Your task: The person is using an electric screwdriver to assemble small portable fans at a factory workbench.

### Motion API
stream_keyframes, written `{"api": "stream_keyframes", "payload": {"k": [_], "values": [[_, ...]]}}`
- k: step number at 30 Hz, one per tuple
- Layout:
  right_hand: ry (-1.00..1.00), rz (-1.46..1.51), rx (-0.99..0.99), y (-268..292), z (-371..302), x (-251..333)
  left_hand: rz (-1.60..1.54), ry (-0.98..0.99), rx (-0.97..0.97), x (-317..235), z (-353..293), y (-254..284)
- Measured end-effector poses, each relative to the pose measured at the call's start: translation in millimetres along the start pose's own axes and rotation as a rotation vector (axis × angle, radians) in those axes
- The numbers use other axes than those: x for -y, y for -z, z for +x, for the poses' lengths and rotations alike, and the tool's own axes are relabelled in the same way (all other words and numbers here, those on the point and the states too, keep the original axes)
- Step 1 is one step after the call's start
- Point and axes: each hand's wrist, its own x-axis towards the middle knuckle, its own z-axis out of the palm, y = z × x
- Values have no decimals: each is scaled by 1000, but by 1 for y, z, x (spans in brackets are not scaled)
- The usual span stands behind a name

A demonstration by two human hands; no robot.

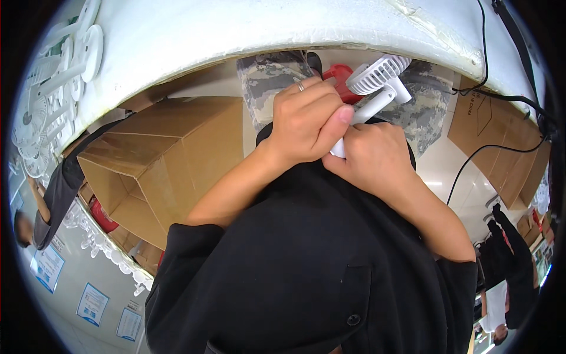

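A white handheld fan is held over my lap, just below the table's edge. Its slatted round head points to the far right, and the handle slants down between my hands. My right hand is closed around the lower handle from the right. On the other side, my left hand has its fingers curled and its thumb pressed against the handle. Part of the handle is hidden behind the fingers, so I cannot see what the left fingertips touch.
A white-covered table spans the far side, with several white fans at its left. An open cardboard box stands left, another carton right. Black cables hang at right. Something red shows behind my hands. Other people are farther off.
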Motion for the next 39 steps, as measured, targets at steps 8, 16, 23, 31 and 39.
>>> {"api": "stream_keyframes", "payload": {"k": [8, 16, 23, 31, 39], "values": [[108, -22, 16, 2, 9, -2, 133, 46, 19, 2, -6, 3], [-29, 120, 228, 24, 1, -9, -715, 1034, -169, 25, -7, 5], [-36, -18, 78, 19, 2, 7, -894, 1172, -313, 26, -14, -6], [12, 534, -27, 107, -22, -11, -350, 928, 274, -6, 17, 56], [60, 745, -445, 155, -52, -51, -331, 612, 339, -84, 75, 176]]}}
